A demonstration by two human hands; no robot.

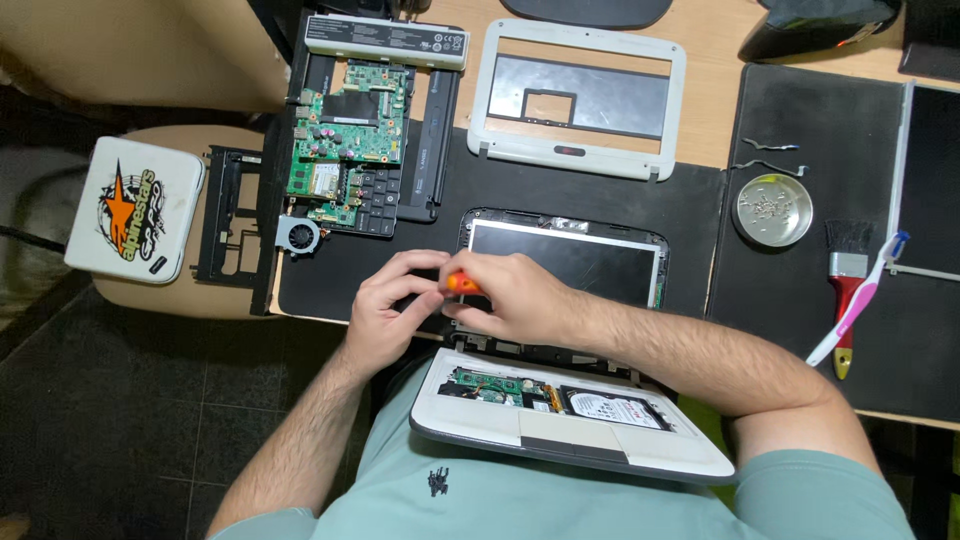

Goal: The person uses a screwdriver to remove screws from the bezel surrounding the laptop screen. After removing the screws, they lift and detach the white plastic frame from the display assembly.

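Note:
A small opened white laptop [600, 440] rests against my lap, its base showing a green board and a hard drive [612, 407], its screen panel [570, 260] lying flat on the black mat [520, 195]. My right hand [515, 298] grips a screwdriver with an orange handle [462, 284] at the laptop's hinge. My left hand [385, 310] is closed beside it, its fingers touching the screwdriver near the left hinge corner.
A green motherboard [348, 140] lies on a keyboard at the back left, next to a small fan [298, 237]. A white bezel frame [575, 95], a battery [385, 40], a round tin of screws [772, 210], a red-handled brush [848, 290] and a toothbrush [860, 300] sit around. A white lid [135, 208] lies on a chair.

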